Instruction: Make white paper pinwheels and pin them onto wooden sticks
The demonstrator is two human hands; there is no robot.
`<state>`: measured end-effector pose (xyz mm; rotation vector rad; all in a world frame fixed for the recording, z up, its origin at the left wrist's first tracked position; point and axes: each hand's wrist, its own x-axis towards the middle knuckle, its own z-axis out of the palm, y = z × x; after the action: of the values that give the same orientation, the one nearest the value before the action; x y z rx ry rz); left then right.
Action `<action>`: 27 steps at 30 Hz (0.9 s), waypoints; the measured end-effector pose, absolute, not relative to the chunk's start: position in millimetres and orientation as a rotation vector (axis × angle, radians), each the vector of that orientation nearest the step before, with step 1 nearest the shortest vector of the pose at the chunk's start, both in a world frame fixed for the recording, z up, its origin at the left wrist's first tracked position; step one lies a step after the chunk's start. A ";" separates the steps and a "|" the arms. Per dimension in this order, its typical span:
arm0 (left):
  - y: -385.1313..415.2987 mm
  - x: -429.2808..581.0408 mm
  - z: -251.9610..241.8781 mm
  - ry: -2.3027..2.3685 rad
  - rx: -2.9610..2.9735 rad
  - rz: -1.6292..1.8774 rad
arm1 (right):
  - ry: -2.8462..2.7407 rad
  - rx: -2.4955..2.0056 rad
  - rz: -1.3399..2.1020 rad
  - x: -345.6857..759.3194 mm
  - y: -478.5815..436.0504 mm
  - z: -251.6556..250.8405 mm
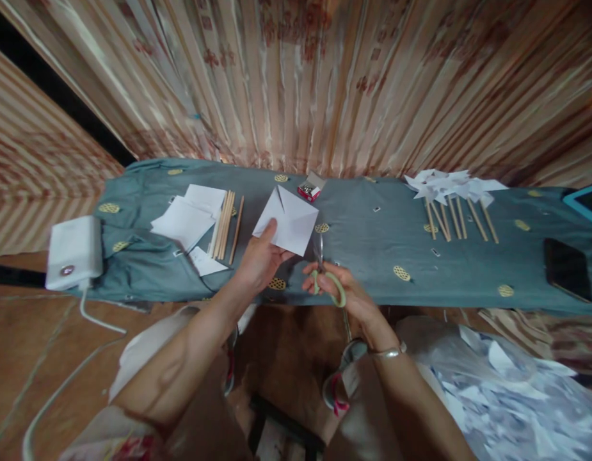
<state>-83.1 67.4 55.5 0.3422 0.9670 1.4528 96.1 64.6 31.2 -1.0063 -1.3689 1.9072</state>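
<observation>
My left hand (267, 256) grips a white paper square (292, 221) by its near left edge, the thumb lying on top. A slit runs in from the paper's far corner, and crease lines show on its face. My right hand (341, 282) has its fingers in the pale green handles of a pair of scissors (320, 250). The blades point away from me, just right of the paper and apart from it. To the left of the paper lie several wooden sticks (223, 224) and a stack of white paper sheets (185, 218).
A small red box (311, 187) stands behind the paper. Several paper pinwheels on sticks (452, 192) lie at the right, near a dark phone (568, 269). A white power box (75, 253) with a cable sits at the left end. A plastic bag of paper pieces (507, 390) is lower right.
</observation>
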 end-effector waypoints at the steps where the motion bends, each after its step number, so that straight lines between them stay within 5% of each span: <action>1: 66.8 -85.6 56.2 0.976 0.346 1.443 | -1.423 -0.998 1.942 96.5 60.7 32.6; 27: 62.1 -75.9 63.0 0.979 0.321 1.360 | -1.588 -0.960 1.964 99.3 54.2 38.3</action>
<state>-75.9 62.1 63.0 0.3212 0.9785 1.3605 99.3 54.2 38.3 -0.9595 -1.5878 1.9643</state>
